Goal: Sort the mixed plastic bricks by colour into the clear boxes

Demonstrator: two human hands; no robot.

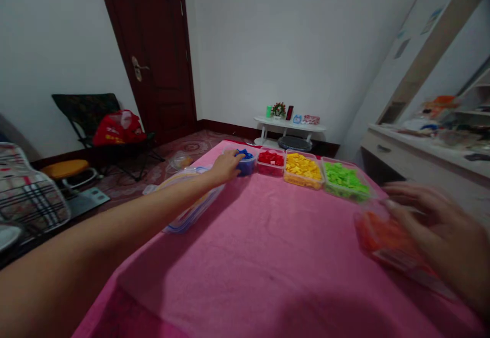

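Observation:
At the far end of the table, my left hand (227,166) is at the left side of a clear plastic box of blue pieces (247,164). Its fingers curl over the rim, and their tips partly cover the blue pieces. My right hand (432,220), blurred by motion, hovers at the right over a clear box of orange pieces (386,233). Its thumb and fingers are apart, with nothing visible between them. Boxes of red pieces (270,159), yellow pieces (302,167) and green pieces (344,177) stand in a row between my hands.
A pink cloth (260,256) covers the table. Clear plastic bags or lids with blue edges (191,210) lie at its left, partly behind my left arm. Beyond are a small white stand (291,123) and a folding chair with a red bag (120,127). A cluttered counter (432,139) is at right.

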